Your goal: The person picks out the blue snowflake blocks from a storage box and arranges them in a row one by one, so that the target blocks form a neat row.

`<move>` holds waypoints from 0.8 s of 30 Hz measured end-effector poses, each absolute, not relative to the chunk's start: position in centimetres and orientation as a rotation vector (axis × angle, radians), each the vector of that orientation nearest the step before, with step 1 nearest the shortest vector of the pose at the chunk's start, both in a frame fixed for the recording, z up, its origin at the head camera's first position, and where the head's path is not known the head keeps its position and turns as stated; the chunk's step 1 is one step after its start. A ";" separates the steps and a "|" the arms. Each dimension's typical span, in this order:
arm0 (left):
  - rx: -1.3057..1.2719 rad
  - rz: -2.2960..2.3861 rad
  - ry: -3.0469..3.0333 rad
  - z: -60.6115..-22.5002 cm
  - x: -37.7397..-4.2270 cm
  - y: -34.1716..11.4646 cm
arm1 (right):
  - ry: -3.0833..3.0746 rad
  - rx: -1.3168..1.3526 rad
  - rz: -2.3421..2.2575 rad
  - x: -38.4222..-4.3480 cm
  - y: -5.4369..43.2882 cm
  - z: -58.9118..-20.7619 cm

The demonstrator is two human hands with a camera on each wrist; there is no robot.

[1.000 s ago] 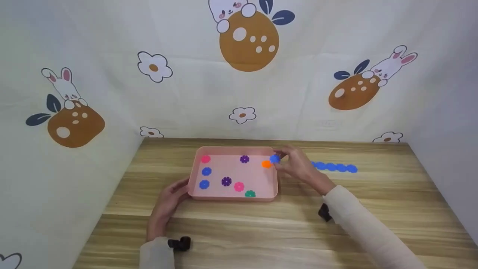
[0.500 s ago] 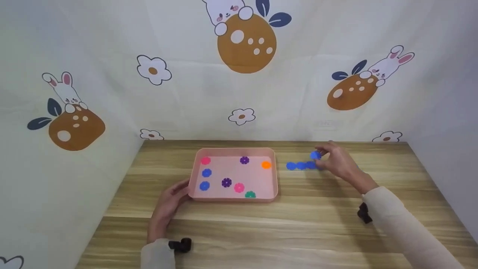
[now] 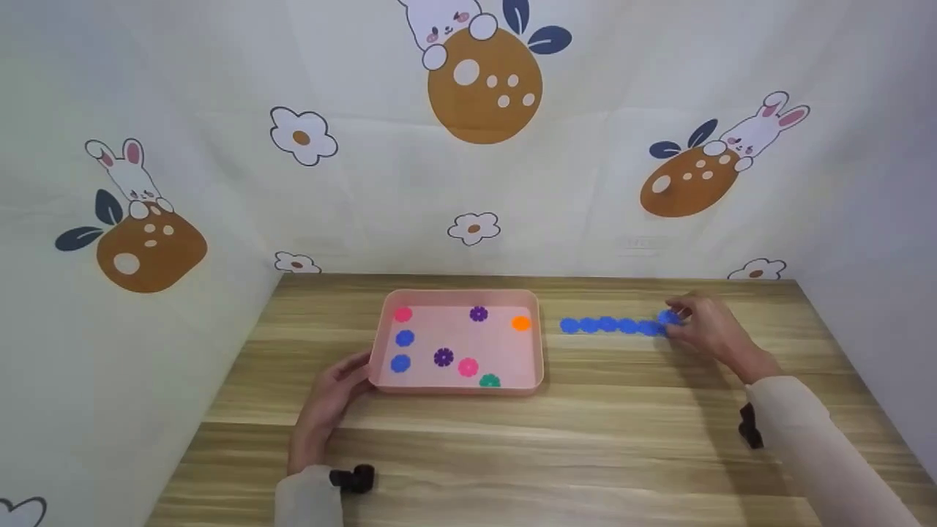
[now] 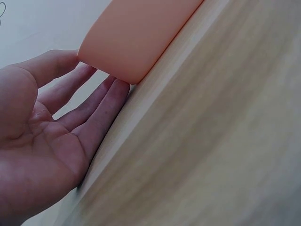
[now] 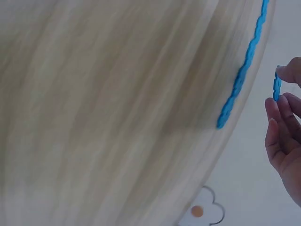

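At the right end of a row of several blue flower-shaped discs point(image 3: 607, 323), my right hand point(image 3: 711, 329) pinches one blue flower-shaped disc point(image 5: 277, 84) between thumb and fingers. The right wrist view shows that disc edge-on, above the table and apart from the row. My left hand point(image 3: 331, 401) rests its fingertips against the left front corner of the pink tray point(image 3: 455, 391). In the left wrist view, its extended fingers point(image 4: 106, 106) touch the tray's outer wall. Inside the tray lie two blue discs point(image 3: 405, 338) at the left.
Also in the tray are purple discs point(image 3: 443, 357), pink discs point(image 3: 468, 367), an orange disc point(image 3: 520, 323) and a green disc point(image 3: 490, 380). The wooden table point(image 3: 512, 461) meets a patterned cloth wall point(image 3: 381, 190) at its back edge.
My right hand has carried the blue disc from above the tray's right side rightward over the row to its right end. The left hand stays at the tray.
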State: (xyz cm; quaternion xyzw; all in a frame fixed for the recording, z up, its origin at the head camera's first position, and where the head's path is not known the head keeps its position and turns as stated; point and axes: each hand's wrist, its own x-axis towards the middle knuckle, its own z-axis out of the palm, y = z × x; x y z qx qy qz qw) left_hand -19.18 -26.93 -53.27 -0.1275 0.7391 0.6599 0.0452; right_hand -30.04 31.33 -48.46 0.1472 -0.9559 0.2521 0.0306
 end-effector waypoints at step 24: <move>-0.411 1.977 2.262 -53.3 -19.2 -27.0 | -3.048 0.140 0.858 -29.4 37.6 -50.5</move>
